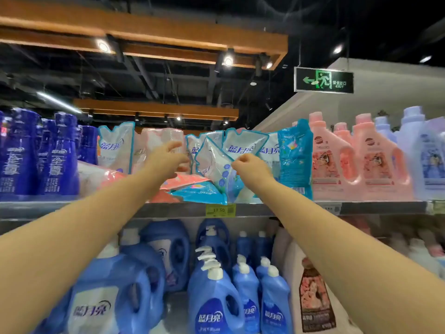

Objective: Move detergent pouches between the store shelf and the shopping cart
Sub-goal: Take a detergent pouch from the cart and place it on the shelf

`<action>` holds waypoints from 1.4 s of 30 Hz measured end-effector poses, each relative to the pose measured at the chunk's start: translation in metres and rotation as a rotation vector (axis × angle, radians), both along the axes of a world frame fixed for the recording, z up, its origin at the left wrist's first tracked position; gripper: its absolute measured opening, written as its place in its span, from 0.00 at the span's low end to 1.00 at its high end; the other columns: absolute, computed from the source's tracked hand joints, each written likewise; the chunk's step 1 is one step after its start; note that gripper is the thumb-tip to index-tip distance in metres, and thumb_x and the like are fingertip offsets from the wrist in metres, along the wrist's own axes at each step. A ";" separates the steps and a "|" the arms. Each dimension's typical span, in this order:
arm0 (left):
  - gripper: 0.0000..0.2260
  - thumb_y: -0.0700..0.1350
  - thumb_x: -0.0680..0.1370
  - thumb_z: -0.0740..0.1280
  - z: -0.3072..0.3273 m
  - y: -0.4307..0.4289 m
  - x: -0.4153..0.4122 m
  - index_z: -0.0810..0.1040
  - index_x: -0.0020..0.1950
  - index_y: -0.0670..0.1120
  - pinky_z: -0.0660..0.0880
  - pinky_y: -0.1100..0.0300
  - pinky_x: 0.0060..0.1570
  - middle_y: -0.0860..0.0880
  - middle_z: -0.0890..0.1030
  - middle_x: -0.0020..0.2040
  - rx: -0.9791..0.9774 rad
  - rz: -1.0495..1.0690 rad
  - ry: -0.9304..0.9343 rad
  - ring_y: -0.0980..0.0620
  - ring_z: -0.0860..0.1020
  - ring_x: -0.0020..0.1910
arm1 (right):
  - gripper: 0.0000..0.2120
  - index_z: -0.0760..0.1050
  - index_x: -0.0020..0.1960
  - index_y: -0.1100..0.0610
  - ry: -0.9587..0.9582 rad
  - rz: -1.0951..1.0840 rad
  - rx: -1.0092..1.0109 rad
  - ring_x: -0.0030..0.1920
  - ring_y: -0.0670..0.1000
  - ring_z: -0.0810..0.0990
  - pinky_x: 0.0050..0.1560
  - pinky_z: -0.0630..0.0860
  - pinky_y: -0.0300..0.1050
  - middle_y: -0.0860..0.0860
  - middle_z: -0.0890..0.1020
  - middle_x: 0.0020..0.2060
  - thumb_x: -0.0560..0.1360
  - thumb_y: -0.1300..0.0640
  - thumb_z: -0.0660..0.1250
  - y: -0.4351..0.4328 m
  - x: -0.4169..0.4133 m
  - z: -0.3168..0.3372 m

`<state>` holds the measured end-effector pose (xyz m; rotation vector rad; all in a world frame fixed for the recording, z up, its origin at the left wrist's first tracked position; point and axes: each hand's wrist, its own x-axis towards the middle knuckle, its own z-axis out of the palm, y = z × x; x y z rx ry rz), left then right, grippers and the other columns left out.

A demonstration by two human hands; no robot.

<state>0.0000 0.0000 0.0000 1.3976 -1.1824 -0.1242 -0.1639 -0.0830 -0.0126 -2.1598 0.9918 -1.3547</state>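
A white-and-blue plastic detergent pouch [216, 172] is pinched at its edge by the curled fingers of the right hand [250, 165]. It is held tilted at the front of the grey metal store shelf [72, 208]. The left hand [168, 157] is held loosely spread just beside it, with nothing gripped.

Bright ceiling spotlights [103, 46], dark ceiling; motion blur throughout; wide-angle bending at edges; soft focus.

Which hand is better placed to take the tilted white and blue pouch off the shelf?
The right. The right hand already pinches the tilted pouch at its edge, while the left hand is open beside it and grips nothing.
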 end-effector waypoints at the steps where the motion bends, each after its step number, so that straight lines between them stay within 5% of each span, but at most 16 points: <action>1: 0.22 0.41 0.79 0.62 0.004 -0.006 0.003 0.62 0.72 0.50 0.73 0.58 0.45 0.42 0.75 0.63 -0.015 -0.003 -0.022 0.49 0.76 0.51 | 0.10 0.72 0.56 0.55 0.023 -0.016 -0.032 0.49 0.53 0.73 0.47 0.67 0.44 0.52 0.75 0.49 0.77 0.55 0.59 -0.007 0.004 0.000; 4: 0.26 0.47 0.79 0.61 0.008 -0.048 0.025 0.55 0.75 0.53 0.74 0.54 0.50 0.43 0.73 0.66 -0.021 0.073 -0.048 0.45 0.76 0.58 | 0.17 0.67 0.63 0.54 0.086 -0.099 -0.118 0.55 0.56 0.75 0.52 0.71 0.49 0.53 0.76 0.53 0.76 0.52 0.61 -0.035 0.015 0.003; 9: 0.27 0.56 0.77 0.60 0.002 -0.116 0.018 0.57 0.73 0.52 0.74 0.48 0.56 0.46 0.72 0.62 0.052 0.087 -0.227 0.43 0.75 0.56 | 0.28 0.63 0.69 0.54 0.212 -0.266 -0.264 0.64 0.59 0.69 0.62 0.69 0.54 0.56 0.71 0.64 0.74 0.47 0.65 -0.089 0.032 0.005; 12: 0.29 0.52 0.79 0.60 0.000 -0.155 0.007 0.50 0.76 0.51 0.66 0.52 0.61 0.42 0.71 0.68 0.086 0.070 -0.187 0.42 0.71 0.64 | 0.34 0.58 0.72 0.54 0.290 -0.245 -0.251 0.66 0.61 0.67 0.62 0.68 0.54 0.57 0.68 0.67 0.72 0.44 0.67 -0.118 0.045 0.008; 20: 0.40 0.58 0.70 0.69 0.008 -0.222 0.010 0.52 0.74 0.48 0.70 0.46 0.63 0.38 0.67 0.69 0.116 0.087 0.056 0.37 0.70 0.64 | 0.42 0.61 0.68 0.54 0.614 -0.076 -0.149 0.56 0.53 0.74 0.55 0.74 0.46 0.51 0.76 0.58 0.63 0.37 0.73 -0.162 0.053 0.026; 26: 0.45 0.57 0.68 0.73 0.001 -0.239 0.018 0.48 0.74 0.55 0.72 0.43 0.61 0.49 0.69 0.66 0.010 -0.067 0.146 0.42 0.72 0.62 | 0.43 0.60 0.70 0.50 0.389 0.019 -0.126 0.52 0.52 0.72 0.48 0.70 0.44 0.48 0.72 0.50 0.61 0.47 0.78 -0.181 0.041 0.013; 34: 0.50 0.50 0.61 0.79 -0.002 -0.238 0.023 0.51 0.75 0.53 0.74 0.43 0.59 0.44 0.71 0.67 -0.071 -0.146 0.254 0.42 0.74 0.61 | 0.33 0.59 0.69 0.49 0.207 -0.027 -0.280 0.54 0.59 0.77 0.45 0.70 0.47 0.54 0.79 0.54 0.69 0.53 0.71 -0.184 0.039 -0.017; 38: 0.28 0.45 0.71 0.73 -0.003 -0.227 0.019 0.66 0.67 0.45 0.79 0.51 0.40 0.44 0.79 0.58 -0.022 -0.289 0.368 0.45 0.79 0.51 | 0.30 0.62 0.68 0.47 0.112 -0.011 -0.287 0.52 0.59 0.77 0.45 0.71 0.47 0.52 0.78 0.48 0.69 0.56 0.70 -0.177 0.032 -0.019; 40: 0.12 0.45 0.73 0.70 -0.004 -0.221 0.018 0.75 0.55 0.44 0.79 0.51 0.40 0.44 0.81 0.50 -0.012 -0.356 0.443 0.47 0.80 0.45 | 0.31 0.62 0.69 0.47 0.076 -0.013 -0.300 0.52 0.59 0.77 0.47 0.73 0.47 0.53 0.79 0.51 0.69 0.58 0.70 -0.174 0.030 -0.020; 42: 0.07 0.45 0.74 0.70 -0.005 -0.216 0.016 0.75 0.49 0.44 0.77 0.50 0.46 0.45 0.81 0.45 0.000 -0.400 0.519 0.47 0.79 0.44 | 0.30 0.62 0.69 0.47 0.043 -0.021 -0.323 0.52 0.59 0.77 0.47 0.73 0.48 0.53 0.80 0.51 0.70 0.59 0.69 -0.171 0.029 -0.020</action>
